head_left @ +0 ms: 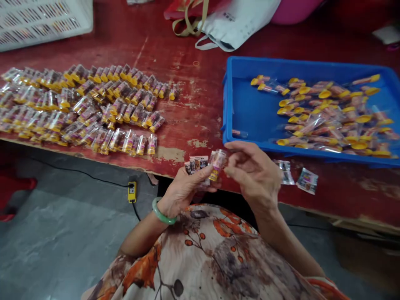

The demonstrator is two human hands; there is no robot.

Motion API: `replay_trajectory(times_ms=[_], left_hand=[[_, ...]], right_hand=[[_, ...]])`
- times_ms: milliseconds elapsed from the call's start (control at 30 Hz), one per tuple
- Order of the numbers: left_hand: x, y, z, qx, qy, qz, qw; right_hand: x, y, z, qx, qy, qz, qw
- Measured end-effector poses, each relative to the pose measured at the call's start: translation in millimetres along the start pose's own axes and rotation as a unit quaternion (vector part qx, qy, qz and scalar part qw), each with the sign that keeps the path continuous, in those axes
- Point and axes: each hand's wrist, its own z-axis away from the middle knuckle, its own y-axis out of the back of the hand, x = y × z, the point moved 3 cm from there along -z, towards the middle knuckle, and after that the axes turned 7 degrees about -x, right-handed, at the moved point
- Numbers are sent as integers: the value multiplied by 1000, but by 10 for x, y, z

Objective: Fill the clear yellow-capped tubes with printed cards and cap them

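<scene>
- My left hand [183, 189], lower centre of the frame, is closed on a stack of printed cards [196, 163] and a clear tube [218, 162].
- My right hand [254, 175] is half curled, its fingertips pinching the tube's end.
- Both are held over the edge of the table [187, 121]. If either pinch loosens, I think the tube could drop to the floor.

On the table [193, 96], packed tubes [81, 108] lie in rows at left; a tray [246, 108] of loose tubes [331, 112] sits at right. A basket [43, 21] stands behind the rows, a bag [234, 25] behind the tray. Left hand [184, 189] and right hand [254, 175] meet on a single tube [217, 163] at the near edge, two packets [296, 177] just right
</scene>
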Motion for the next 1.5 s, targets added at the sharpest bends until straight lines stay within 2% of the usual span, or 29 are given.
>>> replay_trajectory(times_ms=[67,133,167,233,367,500,633,900,1067,1233,1300,1500], left_hand=[[-4,-27,37,22,-12,56,998],[-13,-70,75,30,-20,89,995],[-19,-93,92,30,-22,96,995],[-31,-132,119,30,-27,100,994],[-59,-189,155,47,-45,96,993],[-91,-254,181,62,-46,92,993],[-117,-286,181,68,-41,89,993],[-170,-256,175,68,-31,102,992],[-162,-282,178,53,-31,106,992],[-175,-305,177,48,-32,122,991],[-189,-307,180,47,-33,127,990],[-219,-300,197,63,-31,126,990]], right_hand=[[-106,-27,132,24,127,143,981],[-167,-91,277,61,227,256,938],[-174,-130,333,75,255,289,920],[-169,-192,396,98,277,316,902],[-190,-210,392,115,291,320,894],[-270,-147,374,97,323,349,875],[-278,-105,374,82,317,351,877],[-74,-96,450,81,317,324,888],[-177,-55,439,53,305,361,880],[-204,-75,467,114,295,361,877],[-194,-80,482,117,298,356,878],[-256,-63,483,26,310,398,863]])
